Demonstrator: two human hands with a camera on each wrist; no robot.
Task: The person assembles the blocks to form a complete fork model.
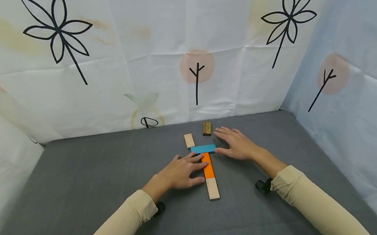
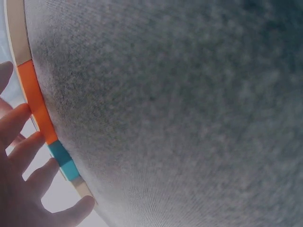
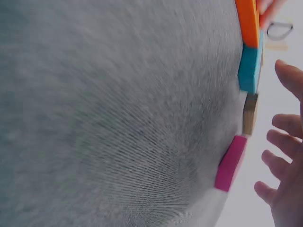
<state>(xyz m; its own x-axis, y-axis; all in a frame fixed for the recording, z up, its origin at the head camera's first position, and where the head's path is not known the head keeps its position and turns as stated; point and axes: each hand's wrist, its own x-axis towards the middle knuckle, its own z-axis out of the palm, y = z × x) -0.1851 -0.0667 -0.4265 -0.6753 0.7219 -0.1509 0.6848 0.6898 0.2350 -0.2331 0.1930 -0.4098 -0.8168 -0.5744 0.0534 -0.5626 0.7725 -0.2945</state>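
An orange block (image 1: 209, 171) lies lengthwise on the grey table, its far end against a blue block (image 1: 203, 148) set crosswise. Joined to its near end is a pale wooden block (image 1: 213, 189). My left hand (image 1: 179, 172) spreads its straight fingers over the orange block, fingertips on its top and left edge. On the other side, my right hand (image 1: 239, 144) reaches in with relaxed fingers, thumb tip right at the blue block's right end. A pink block (image 3: 230, 163) shows near the right fingers in the right wrist view; the hand hides it in the head view.
Past the blue block lie a second pale block (image 1: 189, 141) at its left end and a dark brown block (image 1: 207, 128) farther back. A white patterned cloth (image 1: 164, 78) rises behind the table (image 1: 96, 187) and along its sides.
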